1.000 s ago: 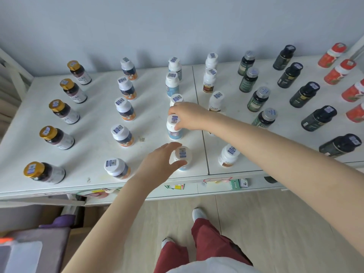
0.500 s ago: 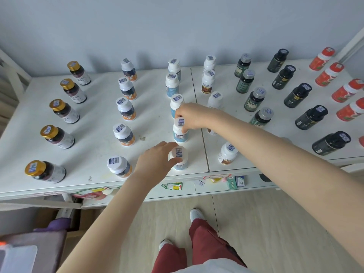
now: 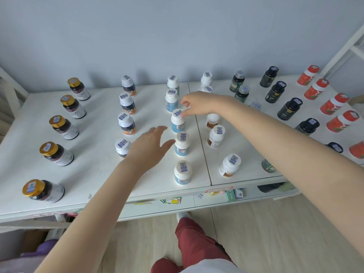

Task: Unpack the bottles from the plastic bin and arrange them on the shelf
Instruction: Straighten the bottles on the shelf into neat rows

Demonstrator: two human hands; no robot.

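The front bottle [image 3: 182,173] has been released by the left hand [image 3: 151,148], now spread; the third bottle [image 3: 177,121] is now touched by the right hand [image 3: 199,104].

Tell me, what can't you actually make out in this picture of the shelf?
Head view, the only one:
Green bottle: mostly under the right forearm.
White bottle: lower part behind the left hand.
Red bottle: cut by the right edge.
Label print: too small to read.
Whether the right hand's fingers grip the blue-labelled bottle's cap or just touch it.
Plastic bin: not recognisable anywhere in frame.
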